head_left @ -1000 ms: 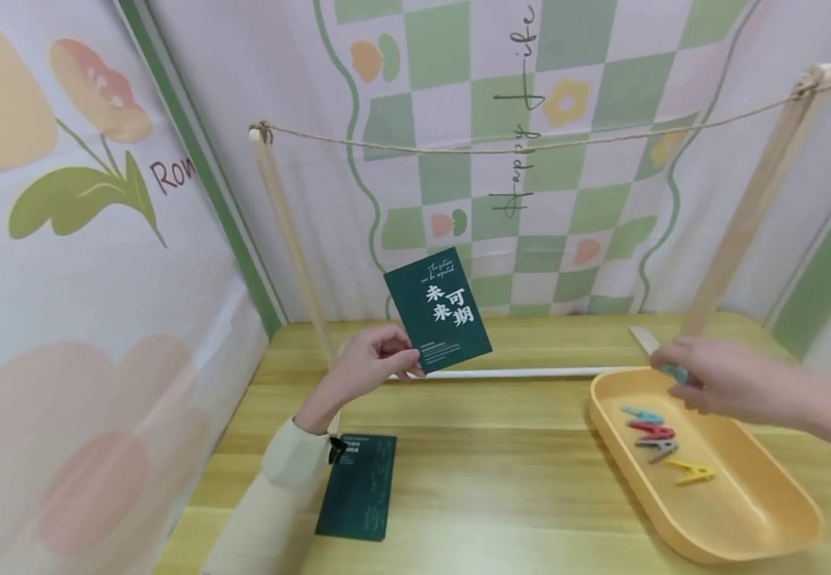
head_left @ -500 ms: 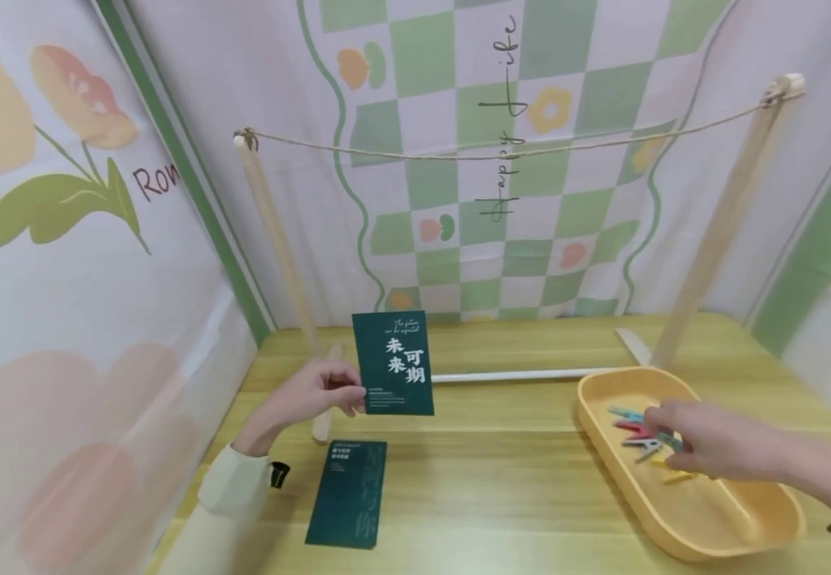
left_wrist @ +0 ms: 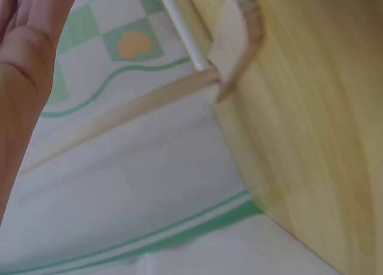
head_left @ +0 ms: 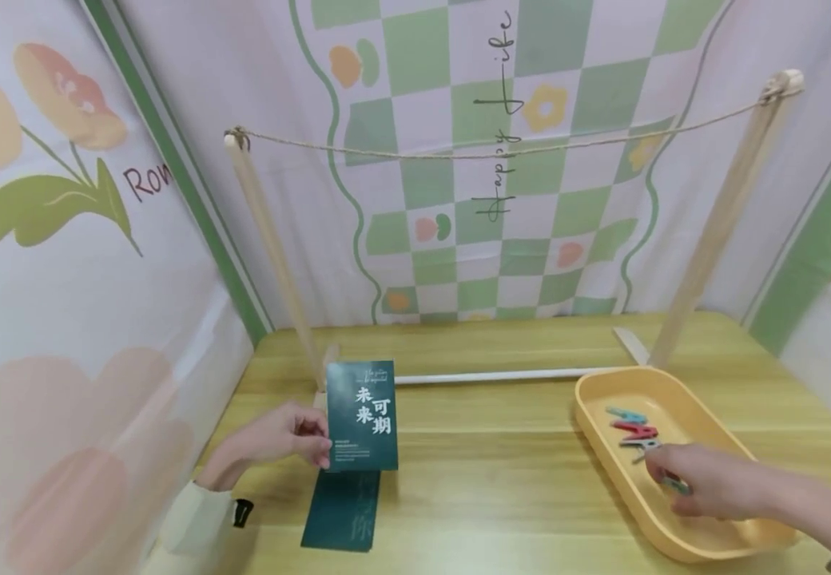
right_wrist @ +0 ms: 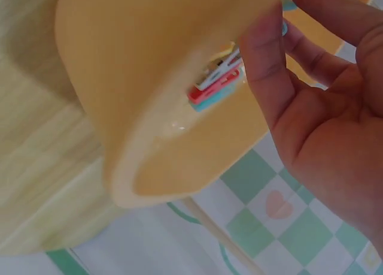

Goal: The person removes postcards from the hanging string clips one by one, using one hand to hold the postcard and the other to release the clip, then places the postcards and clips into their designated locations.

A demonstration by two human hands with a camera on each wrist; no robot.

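My left hand (head_left: 289, 439) pinches a dark green card (head_left: 361, 415) with white characters by its lower left edge. Beneath it, another dark green card (head_left: 341, 511) lies on the table, its upper part covered in the head view. Over the yellow tray (head_left: 606, 463), my right hand (head_left: 717, 483) grips a teal clothespin (head_left: 676, 483) between thumb and fingers; a bit of it shows in the right wrist view. Inside the tray lie a teal clothespin (head_left: 626, 415), a red clothespin (head_left: 634, 431) and a grey clothespin (head_left: 640, 445). A yellow one (right_wrist: 226, 50) is mostly hidden.
A twine line (head_left: 415, 156) hangs between a left wooden post (head_left: 272, 247) and a right wooden post (head_left: 717, 216). A white rod (head_left: 487, 376) joins their feet on the wooden table (head_left: 487, 479). A patterned curtain (head_left: 430, 271) stands behind.
My left hand has lowered the card leftward and straightened it, so it now overlaps the one on the table. My right hand, holding the teal clothespin, has moved down toward the tray's near end.
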